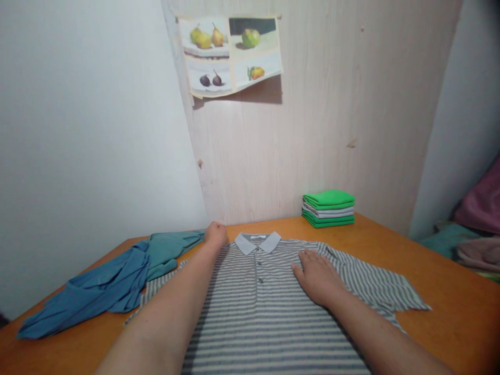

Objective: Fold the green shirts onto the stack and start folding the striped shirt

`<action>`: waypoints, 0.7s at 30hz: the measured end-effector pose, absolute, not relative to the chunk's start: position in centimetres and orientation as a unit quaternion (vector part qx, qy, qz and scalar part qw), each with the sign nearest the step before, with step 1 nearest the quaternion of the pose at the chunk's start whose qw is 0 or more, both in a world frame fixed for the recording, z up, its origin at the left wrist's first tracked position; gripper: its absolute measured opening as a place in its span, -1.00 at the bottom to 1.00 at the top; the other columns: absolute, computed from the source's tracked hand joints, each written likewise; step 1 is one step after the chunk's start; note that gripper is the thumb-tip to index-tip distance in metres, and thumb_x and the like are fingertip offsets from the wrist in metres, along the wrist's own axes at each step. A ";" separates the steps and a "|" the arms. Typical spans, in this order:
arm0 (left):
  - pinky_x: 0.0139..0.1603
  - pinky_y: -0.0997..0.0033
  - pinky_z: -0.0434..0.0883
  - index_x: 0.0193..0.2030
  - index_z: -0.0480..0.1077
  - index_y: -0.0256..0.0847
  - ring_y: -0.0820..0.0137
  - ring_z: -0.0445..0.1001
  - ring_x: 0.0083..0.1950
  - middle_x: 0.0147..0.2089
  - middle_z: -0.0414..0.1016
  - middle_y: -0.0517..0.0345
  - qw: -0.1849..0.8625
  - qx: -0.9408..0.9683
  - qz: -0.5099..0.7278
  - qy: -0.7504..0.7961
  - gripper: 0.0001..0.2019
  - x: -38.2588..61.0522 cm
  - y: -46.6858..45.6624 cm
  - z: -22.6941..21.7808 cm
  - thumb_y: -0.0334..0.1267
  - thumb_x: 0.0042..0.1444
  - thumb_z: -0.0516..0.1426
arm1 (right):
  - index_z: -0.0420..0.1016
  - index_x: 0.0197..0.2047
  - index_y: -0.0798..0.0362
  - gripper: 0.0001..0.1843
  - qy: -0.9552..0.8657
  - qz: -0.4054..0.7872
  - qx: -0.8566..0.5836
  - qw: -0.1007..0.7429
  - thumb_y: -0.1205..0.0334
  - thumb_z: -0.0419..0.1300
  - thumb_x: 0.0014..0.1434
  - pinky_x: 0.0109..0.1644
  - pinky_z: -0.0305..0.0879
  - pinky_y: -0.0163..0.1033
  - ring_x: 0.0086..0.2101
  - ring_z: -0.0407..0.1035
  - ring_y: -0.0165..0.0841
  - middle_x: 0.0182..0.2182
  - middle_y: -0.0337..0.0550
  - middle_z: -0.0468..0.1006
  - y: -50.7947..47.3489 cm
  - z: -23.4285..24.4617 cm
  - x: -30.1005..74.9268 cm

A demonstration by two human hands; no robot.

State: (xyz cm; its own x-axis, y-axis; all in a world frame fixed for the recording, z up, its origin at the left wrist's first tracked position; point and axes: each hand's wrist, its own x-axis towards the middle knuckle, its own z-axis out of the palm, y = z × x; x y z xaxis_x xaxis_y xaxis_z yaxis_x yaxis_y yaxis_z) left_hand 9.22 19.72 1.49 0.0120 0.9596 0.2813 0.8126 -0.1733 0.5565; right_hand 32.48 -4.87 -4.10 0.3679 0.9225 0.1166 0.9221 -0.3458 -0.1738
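Note:
A grey-and-white striped polo shirt (250, 317) lies spread front up on the table, its grey collar (258, 243) at the far end and its buttons closed. My left hand (215, 235) is closed beside the shirt's left shoulder, at the tapered end of a teal garment (167, 250); its fingertips are hidden. My right hand (317, 276) rests flat on the shirt's chest, right of the buttons, with the fingers stretched out. A rumpled blue garment (105, 284) adjoins the teal one, and together they partly cover the shirt's left sleeve.
A stack of folded green and grey cloths (328, 208) stands at the back right of the orange-brown table (441, 276). Behind the table is a wall (312, 130) with a fruit picture (231, 57). Pink and teal fabrics (478, 229) lie beyond the right edge.

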 end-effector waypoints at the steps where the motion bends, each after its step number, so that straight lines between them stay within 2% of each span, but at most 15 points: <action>1: 0.04 0.17 0.43 0.00 0.45 -0.27 0.20 0.50 0.03 0.01 0.53 -0.07 0.106 0.713 0.294 0.628 -0.71 8.7 19.4 1.6 -0.17 0.40 -0.02 | 0.15 0.43 0.23 -0.26 -0.562 0.000 -0.820 0.103 -0.08 -0.16 0.36 0.43 -0.24 0.08 0.39 -0.06 -0.03 0.42 0.14 0.11 -4.8 -4.2 32.5; 3: 0.05 0.25 0.39 -0.11 0.49 -0.25 0.19 0.50 0.04 -0.05 0.57 -0.09 0.085 0.745 0.263 0.608 -0.67 7.9 18.5 1.3 -0.21 0.39 -0.09 | 0.15 0.42 0.24 -0.26 -0.563 -0.002 -0.820 0.102 -0.08 -0.17 0.36 0.42 -0.23 0.09 0.39 -0.06 -0.02 0.41 0.15 0.11 -4.8 -4.3 32.6; 6: 0.07 0.34 0.35 -0.16 0.52 -0.20 0.21 0.50 0.05 -0.03 0.60 -0.04 0.074 0.804 0.211 0.551 -0.66 7.4 16.8 -0.1 -0.18 0.36 -0.07 | 0.16 0.42 0.24 -0.26 -0.565 -0.001 -0.819 0.105 -0.08 -0.17 0.36 0.42 -0.23 0.09 0.39 -0.05 -0.02 0.41 0.15 0.12 -4.8 -4.3 32.6; 11: 0.28 0.30 0.22 0.10 0.47 -0.17 0.18 0.35 0.30 0.26 0.45 -0.06 0.067 0.859 0.147 0.487 -0.63 7.0 15.4 -2.1 -0.06 0.30 0.03 | 0.16 0.42 0.25 -0.27 -0.566 -0.001 -0.817 0.107 -0.06 -0.16 0.36 0.43 -0.22 0.06 0.39 -0.05 -0.05 0.41 0.15 0.13 -5.0 -3.8 32.5; 13: 0.30 0.32 0.20 0.14 0.44 -0.15 0.20 0.31 0.34 0.30 0.42 -0.02 0.069 0.863 0.132 0.483 -0.60 6.7 15.6 -1.9 -0.03 0.27 0.06 | 0.16 0.42 0.25 -0.27 -0.565 0.001 -0.819 0.105 -0.05 -0.16 0.37 0.43 -0.21 0.07 0.39 -0.05 -0.05 0.40 0.15 0.13 -5.1 -3.8 32.5; 17: 0.18 0.42 0.31 0.00 0.50 -0.12 0.29 0.46 0.17 0.13 0.56 0.03 0.065 0.844 0.136 0.514 -0.68 5.1 16.9 -0.5 -0.10 0.32 -0.01 | 0.18 0.41 0.26 -0.27 -0.565 -0.004 -0.818 0.102 -0.06 -0.16 0.37 0.42 -0.20 0.06 0.38 -0.03 -0.04 0.39 0.15 0.16 -5.0 -4.0 32.6; 19: 0.16 0.38 0.33 -0.02 0.49 -0.16 0.27 0.48 0.13 0.10 0.56 -0.03 0.049 0.818 0.152 0.553 -0.67 3.6 17.7 0.2 -0.18 0.34 -0.07 | 0.19 0.40 0.26 -0.27 -0.569 -0.009 -0.816 0.103 -0.06 -0.16 0.36 0.42 -0.18 0.06 0.38 -0.02 -0.04 0.39 0.16 0.17 -4.9 -4.1 32.6; 21: 0.14 0.30 0.35 -0.01 0.49 -0.21 0.20 0.49 0.12 0.10 0.56 -0.11 0.036 0.789 0.159 0.592 -0.68 1.9 18.4 0.6 -0.24 0.31 -0.06 | 0.19 0.40 0.27 -0.27 -0.571 -0.013 -0.814 0.104 -0.06 -0.16 0.36 0.42 -0.16 0.06 0.38 -0.01 -0.03 0.39 0.16 0.17 -4.8 -4.3 32.7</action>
State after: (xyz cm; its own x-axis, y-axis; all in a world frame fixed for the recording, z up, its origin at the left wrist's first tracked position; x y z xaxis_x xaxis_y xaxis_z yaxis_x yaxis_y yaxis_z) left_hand 1.86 18.42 0.64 0.2479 0.9461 0.2082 0.9236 -0.2957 0.2441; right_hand 32.71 -4.84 -4.28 0.3470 0.9273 0.1406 0.9328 -0.3256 -0.1549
